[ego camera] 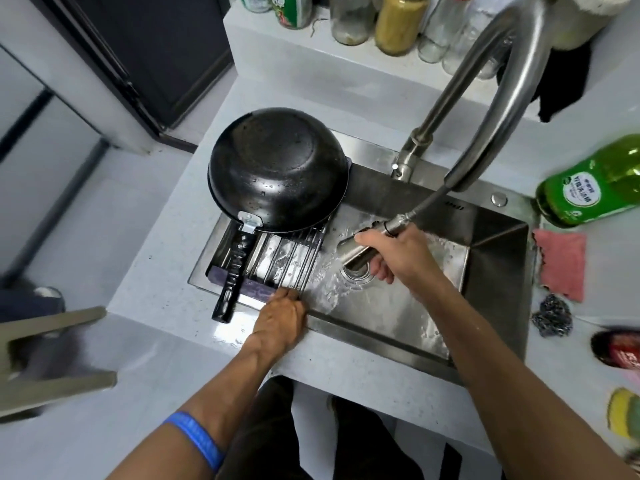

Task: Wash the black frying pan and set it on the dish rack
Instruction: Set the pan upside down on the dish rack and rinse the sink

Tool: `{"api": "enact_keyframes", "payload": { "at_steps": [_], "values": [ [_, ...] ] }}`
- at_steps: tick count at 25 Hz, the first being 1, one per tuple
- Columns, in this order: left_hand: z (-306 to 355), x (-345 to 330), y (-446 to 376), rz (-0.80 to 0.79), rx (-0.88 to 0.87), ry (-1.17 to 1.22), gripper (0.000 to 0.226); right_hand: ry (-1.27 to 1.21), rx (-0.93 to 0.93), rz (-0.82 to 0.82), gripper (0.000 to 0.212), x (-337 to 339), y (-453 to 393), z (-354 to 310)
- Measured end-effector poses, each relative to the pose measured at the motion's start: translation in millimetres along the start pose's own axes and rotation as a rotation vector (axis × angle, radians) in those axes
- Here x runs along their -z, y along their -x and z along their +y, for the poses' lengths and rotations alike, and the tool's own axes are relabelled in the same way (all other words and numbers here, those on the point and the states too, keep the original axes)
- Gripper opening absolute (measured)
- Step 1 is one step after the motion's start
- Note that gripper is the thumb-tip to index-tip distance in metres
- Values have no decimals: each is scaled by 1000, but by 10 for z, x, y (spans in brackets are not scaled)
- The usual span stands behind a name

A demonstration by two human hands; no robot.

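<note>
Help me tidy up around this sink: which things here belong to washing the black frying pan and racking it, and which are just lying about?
Part of the job:
- black frying pan, upside down on the rack
- metal slatted dish rack over the sink
- steel pull-out faucet sprayer, gripped by the right hand
- left hand, on the rack's near edge

Lying about:
- green bottle
- pink cloth
- steel wool scrubber
- glass jars on the ledge
</note>
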State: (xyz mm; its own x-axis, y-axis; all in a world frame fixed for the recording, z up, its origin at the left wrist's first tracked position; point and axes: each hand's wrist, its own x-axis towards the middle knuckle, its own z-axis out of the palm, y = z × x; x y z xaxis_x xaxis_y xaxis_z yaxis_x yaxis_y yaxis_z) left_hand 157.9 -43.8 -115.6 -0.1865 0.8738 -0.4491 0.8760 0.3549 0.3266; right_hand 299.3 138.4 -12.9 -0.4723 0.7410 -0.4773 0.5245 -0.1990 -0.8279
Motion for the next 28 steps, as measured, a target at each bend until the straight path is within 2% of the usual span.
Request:
{"api": "enact_keyframes", "payload": {
  "at_steps": [4,6,9,14,17,24,28],
  "values": [
    [-4,-36,-24,-4,-2,-54,28,-154,-8,-7,26,-238,-123,-161],
    [-16,-41,-20,12,4,-40,26,-155,7,57,24,-236,-205,-190],
    [2,-28,9,22,-1,-22,27,-38,43,200,21,-147,-240,-119],
    [-19,-50,1,0,4,4,25,72,158,208,10,67,-267,-9],
    [-38,-68,-9,18,0,9,24,206,203,308,13,274,-279,119],
    [-65,-137,-72,68,-29,38,21,543,93,442,28,1166,-387,302],
    [-30,-91,-82,5,-15,7,24,651,-17,442,20,1652,-183,486]
  ]
}}
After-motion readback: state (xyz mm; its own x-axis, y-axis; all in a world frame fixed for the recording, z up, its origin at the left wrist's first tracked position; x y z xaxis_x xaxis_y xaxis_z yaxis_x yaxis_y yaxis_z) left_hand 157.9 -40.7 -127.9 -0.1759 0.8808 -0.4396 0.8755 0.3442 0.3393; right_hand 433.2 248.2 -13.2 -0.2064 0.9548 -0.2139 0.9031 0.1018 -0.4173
